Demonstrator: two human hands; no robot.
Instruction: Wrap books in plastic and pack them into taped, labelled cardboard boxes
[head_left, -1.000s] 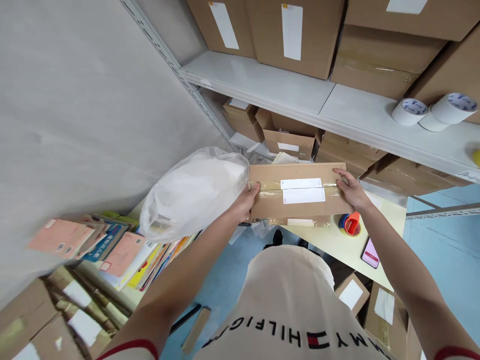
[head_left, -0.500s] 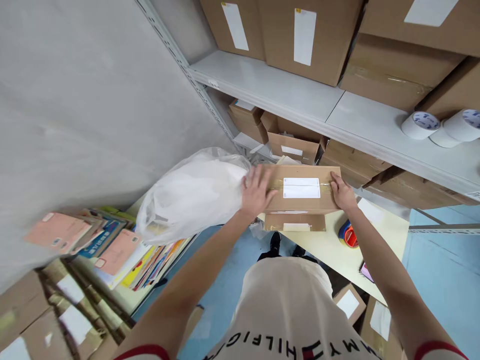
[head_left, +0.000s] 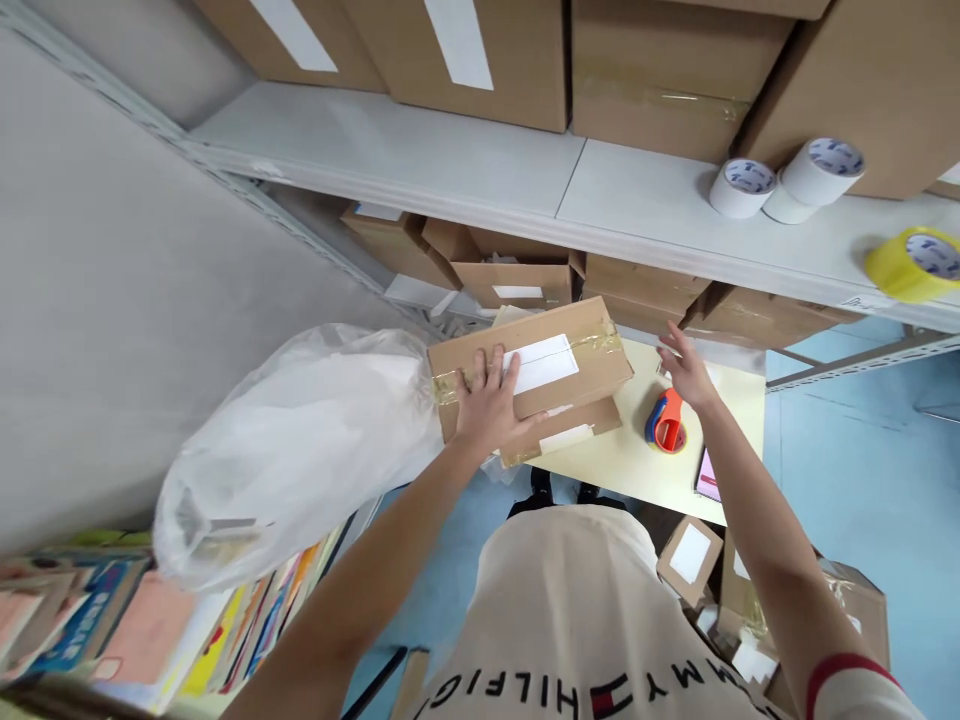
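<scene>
A taped cardboard box (head_left: 592, 365) with a white label lies tilted on top of another cardboard box (head_left: 600, 418) on the pale table (head_left: 592, 466). My left hand (head_left: 491, 405) rests with spread fingers on the left part of the upper box, partly over its label. Off the box's right end, my right hand (head_left: 686, 372) hovers over the table with its fingers apart and nothing in them. Just below that hand sits a red and blue tape dispenser (head_left: 666, 422). A clear plastic bag of white material (head_left: 300, 440) touches the box's left end.
A grey shelf (head_left: 465, 165) holds large cartons, white tape rolls (head_left: 742, 188) and a yellow tape roll (head_left: 916, 265). More boxes, one an open carton (head_left: 517, 283), stand beneath it. Books (head_left: 225, 640) are stacked at lower left. A phone-like object (head_left: 707, 477) lies at the table's right edge.
My right hand has let go of the box's right end and opened beside it. The upper box has turned, its right end swinging away from me. The view has shifted to the right.
</scene>
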